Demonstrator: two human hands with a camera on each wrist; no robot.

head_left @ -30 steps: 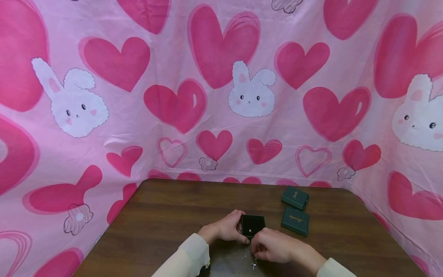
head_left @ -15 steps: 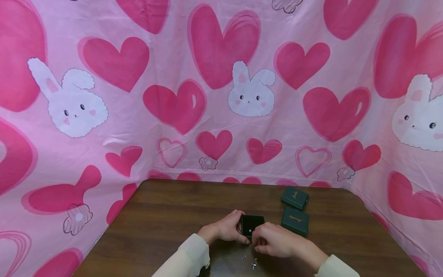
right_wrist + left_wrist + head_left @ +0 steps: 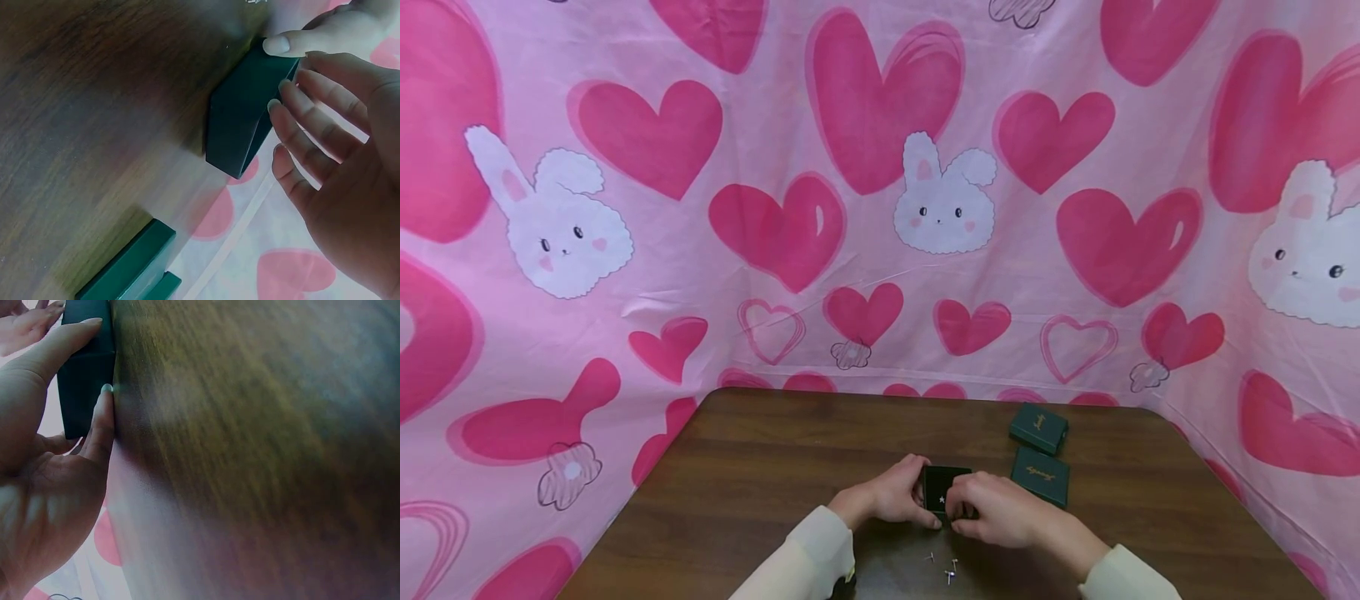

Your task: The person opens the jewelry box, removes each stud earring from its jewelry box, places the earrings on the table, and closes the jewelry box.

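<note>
My left hand [image 3: 898, 493] grips the left side of a dark green jewelry box [image 3: 947, 479], which is open at the top and lined in black. Its thumb [image 3: 84, 334] lies along the front wall. One small silver star stud [image 3: 942, 500] shows inside. Over the right part of the box is my right hand [image 3: 996, 510], its fingers bent and their tips [image 3: 275, 106] at the rim. Whether it pinches something small is hidden. In front, on the table, lie small silver pieces like stud earrings [image 3: 950, 575].
Two dark green lids with gold lettering, a nearer one [image 3: 1041, 477] and a farther one [image 3: 1039, 427], lie to the right of the box on the brown wooden table [image 3: 760, 450]. Pink cloth [image 3: 865, 250] with hearts and rabbits hangs behind the table.
My right hand has moved up from the table in front of the box to over its right part, leaving the loose studs fully in sight. The left hand and box have stayed put.
</note>
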